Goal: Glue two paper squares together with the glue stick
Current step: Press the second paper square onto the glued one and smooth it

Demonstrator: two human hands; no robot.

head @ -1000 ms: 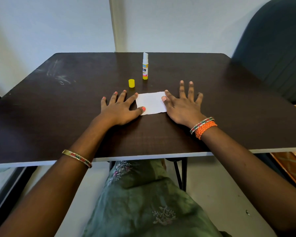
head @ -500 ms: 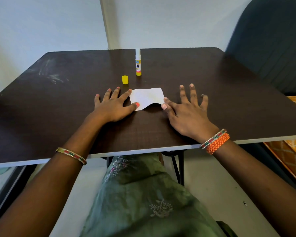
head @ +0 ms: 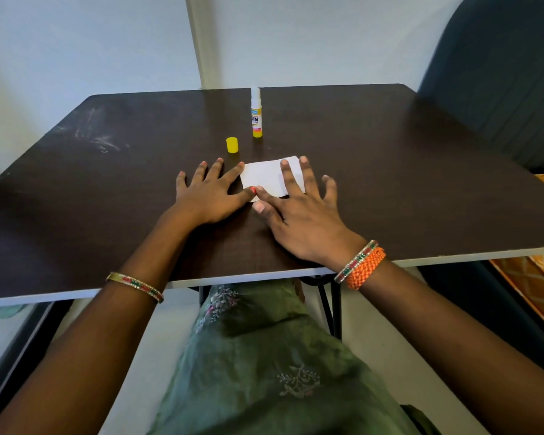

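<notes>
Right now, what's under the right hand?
The right hand lies flat, fingers spread, on the white paper, covering its right part. The left hand thumb touches the paper's near left corner. Whether two squares are stacked there cannot be seen.

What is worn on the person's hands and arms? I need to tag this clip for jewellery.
Both forearms are bare, with no sleeves in view. The left hand has orange-pink painted nails, and a thin gold bangle with red and green inlay sits on that forearm. At the right hand the wrist carries a similar patterned bangle beside a braided orange band. No rings are clearly visible.
</notes>
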